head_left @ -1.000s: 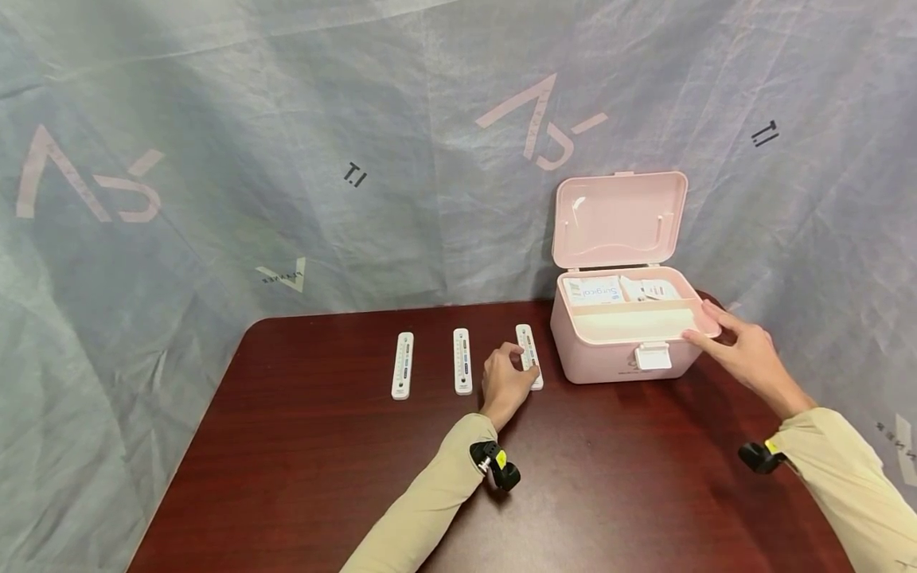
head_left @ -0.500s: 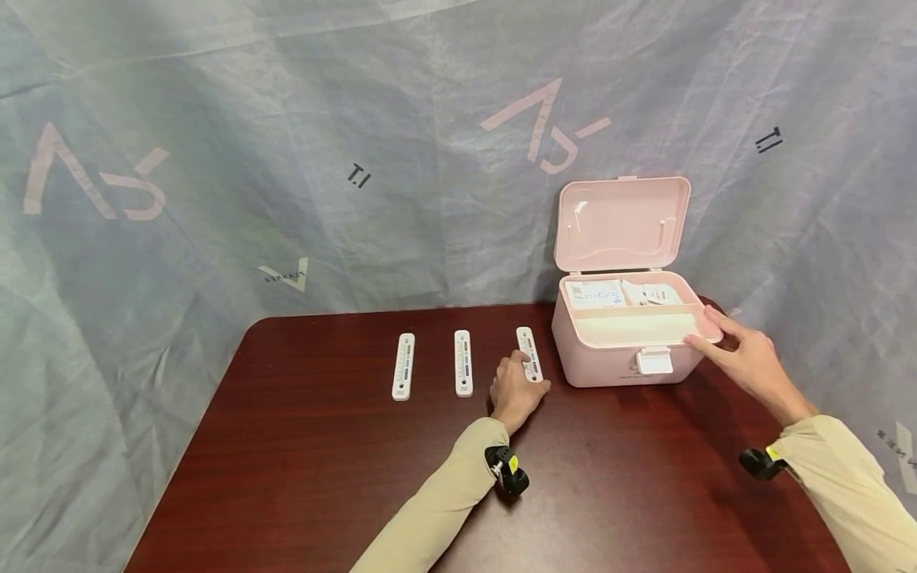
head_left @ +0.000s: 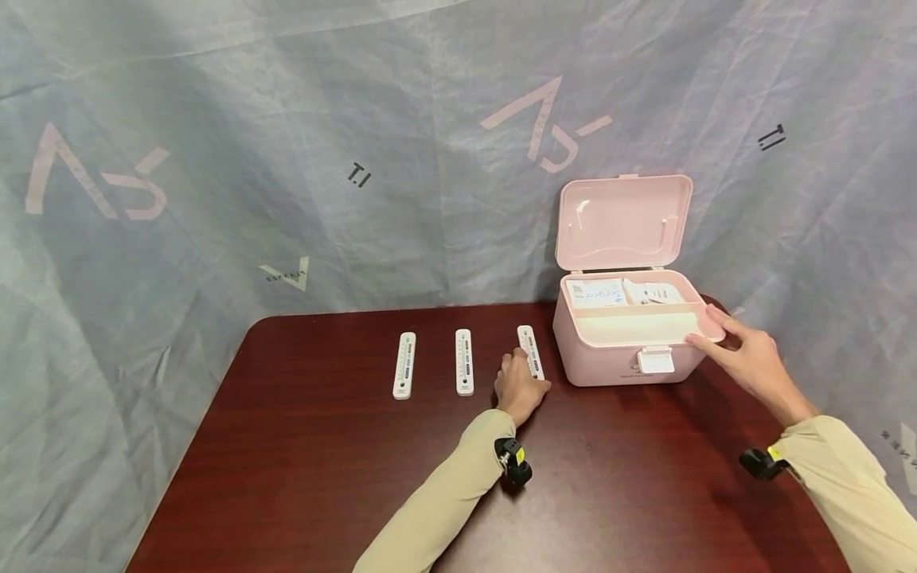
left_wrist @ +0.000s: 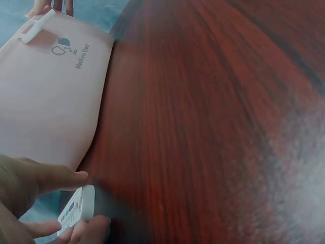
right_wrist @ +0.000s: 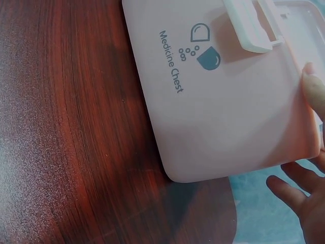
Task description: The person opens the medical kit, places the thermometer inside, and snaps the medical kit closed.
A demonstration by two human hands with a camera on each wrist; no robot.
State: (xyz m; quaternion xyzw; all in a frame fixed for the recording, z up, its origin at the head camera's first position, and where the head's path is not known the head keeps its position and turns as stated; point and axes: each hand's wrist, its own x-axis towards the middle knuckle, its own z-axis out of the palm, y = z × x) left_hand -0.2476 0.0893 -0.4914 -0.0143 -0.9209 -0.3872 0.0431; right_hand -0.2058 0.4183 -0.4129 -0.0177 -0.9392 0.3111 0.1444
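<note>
Three white strip thermometers lie on the dark table: the left one point(head_left: 404, 366), the middle one point(head_left: 464, 362) and the right one point(head_left: 527, 342). My left hand point(head_left: 520, 388) is at the near end of the right one. In the left wrist view its fingertips are at one side of this thermometer point(left_wrist: 81, 207), while a small gap separates the thumb from the other side. A pink medicine chest point(head_left: 602, 362) stands with its lid point(head_left: 623, 223) raised. My right hand point(head_left: 752, 362) holds its front right corner, thumb on the front rim and fingers at the right side.
Inside the chest, a packet marked "Surgical" point(head_left: 596, 293) and a white packet point(head_left: 652, 293) fill the back compartment. A white latch point(head_left: 655, 360) hangs at the front. The table point(head_left: 308, 477) meets a grey printed curtain point(head_left: 401, 103) behind it.
My left hand has shifted slightly right and nearer to me along the right thermometer, its thumb now beyond the right edge. The right hand keeps its place on the chest.
</note>
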